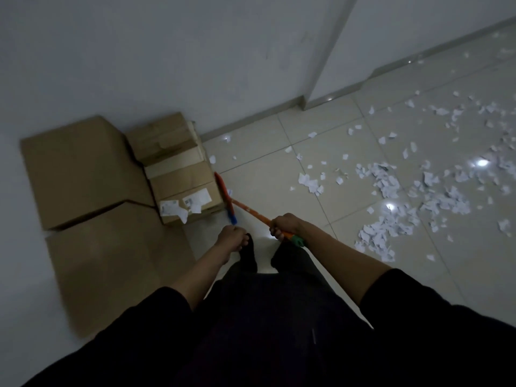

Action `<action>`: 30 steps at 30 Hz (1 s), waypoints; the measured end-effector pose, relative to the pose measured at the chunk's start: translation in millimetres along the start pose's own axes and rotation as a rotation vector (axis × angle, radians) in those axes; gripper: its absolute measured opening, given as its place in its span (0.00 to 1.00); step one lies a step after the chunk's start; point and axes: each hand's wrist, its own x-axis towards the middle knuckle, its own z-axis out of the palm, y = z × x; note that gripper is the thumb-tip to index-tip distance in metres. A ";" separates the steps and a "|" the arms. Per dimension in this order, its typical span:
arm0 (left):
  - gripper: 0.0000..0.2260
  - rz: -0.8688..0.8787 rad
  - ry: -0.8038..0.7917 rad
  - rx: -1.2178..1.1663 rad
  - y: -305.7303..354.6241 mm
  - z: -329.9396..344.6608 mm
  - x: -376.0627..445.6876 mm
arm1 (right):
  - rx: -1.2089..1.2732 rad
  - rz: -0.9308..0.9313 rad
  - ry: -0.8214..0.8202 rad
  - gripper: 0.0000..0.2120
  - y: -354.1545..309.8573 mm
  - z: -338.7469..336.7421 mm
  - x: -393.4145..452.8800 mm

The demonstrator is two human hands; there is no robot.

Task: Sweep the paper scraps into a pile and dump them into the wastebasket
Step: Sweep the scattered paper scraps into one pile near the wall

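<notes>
White paper scraps (391,185) lie scattered over the pale tiled floor on the right, thickest in a loose band (377,238) near my right side. My right hand (282,226) grips the orange handle of a broom (248,209) close to its green end cap. The broom's red head with a blue tip (223,195) rests on the floor against a cardboard box. My left hand (231,237) hovers just below the blue tip with its fingers curled and nothing visible in them. No wastebasket is in view.
Several cardboard boxes (81,169) stand stacked against the white wall on the left, the nearest small one (184,191) with labels and a few scraps on it. A wall corner (304,104) juts out at the back. My dark-clothed legs (279,303) fill the lower middle.
</notes>
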 end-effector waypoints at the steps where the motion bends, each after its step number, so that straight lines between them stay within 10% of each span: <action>1: 0.10 -0.001 0.012 -0.011 0.1 -3.9 1.9 | -0.006 0.004 0.012 0.08 -6.1 3.1 4.8; 13: 0.07 0.027 0.028 -0.080 50.9 -13.0 22.5 | -0.192 -0.236 0.301 0.06 -79.2 -26.9 25.0; 30: 0.06 -0.068 0.091 -0.186 100.8 -16.0 46.1 | 0.094 -0.028 -0.033 0.05 -224.0 -23.3 51.9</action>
